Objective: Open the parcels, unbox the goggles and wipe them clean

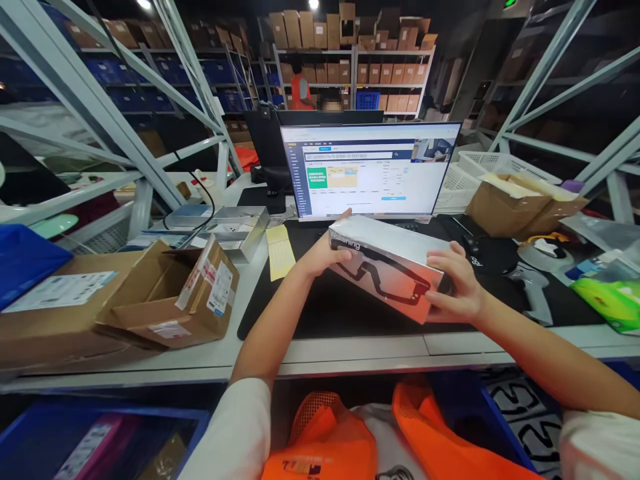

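A long white and orange product box (387,267) printed with a picture of glasses is held tilted above the black desk mat (310,310), in front of the monitor (373,170). My left hand (320,253) grips its left end, thumb on the top edge. My right hand (457,283) wraps round its right end. Both hands are closed on the box.
An open brown shipping carton (175,293) lies at the left on the white table (350,350), beside a flat carton with a label. A yellow slip (280,252), a metal tray (235,230), a barcode scanner (533,290) and another carton (520,203) are around. A person in orange (300,90) stands far behind.
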### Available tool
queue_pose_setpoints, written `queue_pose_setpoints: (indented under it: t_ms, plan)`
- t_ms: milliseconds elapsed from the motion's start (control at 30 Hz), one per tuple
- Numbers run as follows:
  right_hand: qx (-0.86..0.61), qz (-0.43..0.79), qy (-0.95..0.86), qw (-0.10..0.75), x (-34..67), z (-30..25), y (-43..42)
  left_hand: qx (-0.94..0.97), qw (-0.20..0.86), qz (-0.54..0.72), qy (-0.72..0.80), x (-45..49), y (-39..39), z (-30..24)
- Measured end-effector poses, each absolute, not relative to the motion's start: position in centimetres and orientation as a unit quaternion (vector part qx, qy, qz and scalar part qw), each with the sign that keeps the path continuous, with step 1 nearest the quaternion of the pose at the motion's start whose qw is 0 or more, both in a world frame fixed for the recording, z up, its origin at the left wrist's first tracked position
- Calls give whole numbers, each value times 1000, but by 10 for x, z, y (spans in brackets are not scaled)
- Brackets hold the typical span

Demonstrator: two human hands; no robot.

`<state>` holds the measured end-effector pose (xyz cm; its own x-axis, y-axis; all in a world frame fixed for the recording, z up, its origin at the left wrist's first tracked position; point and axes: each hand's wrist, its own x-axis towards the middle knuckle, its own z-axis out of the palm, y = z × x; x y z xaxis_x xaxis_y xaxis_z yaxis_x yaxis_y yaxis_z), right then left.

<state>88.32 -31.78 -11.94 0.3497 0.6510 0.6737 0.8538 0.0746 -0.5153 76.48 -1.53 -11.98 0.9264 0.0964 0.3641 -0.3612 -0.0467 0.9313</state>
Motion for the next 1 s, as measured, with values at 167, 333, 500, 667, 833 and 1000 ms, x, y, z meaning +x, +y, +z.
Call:
queue_pose_setpoints:
  t_ms: [167, 333, 500, 667, 833, 1000]
  plan:
    - [-683, -186, -526, 471, 884, -122, -311, 679, 704, 187, -93, 762, -10, -115]
    - [-671, -253, -520, 464, 874, -115, -277, 666, 652, 357, -65, 758, -10, -110]
    - [-678, -232, -407, 567, 861, -98, -230, 717, 529, 454, -4, 746, -20, -105]
    - [-677, -285, -395, 552, 859, -90, -207, 724, 509, 465, 17, 740, -27, -106]
    - [-663, -319, -401, 545, 857, -91, -209, 726, 439, 528, 41, 742, -31, -112]
    - [-655, -329, -383, 562, 855, -93, -206, 730, 408, 546, 54, 752, -34, -122]
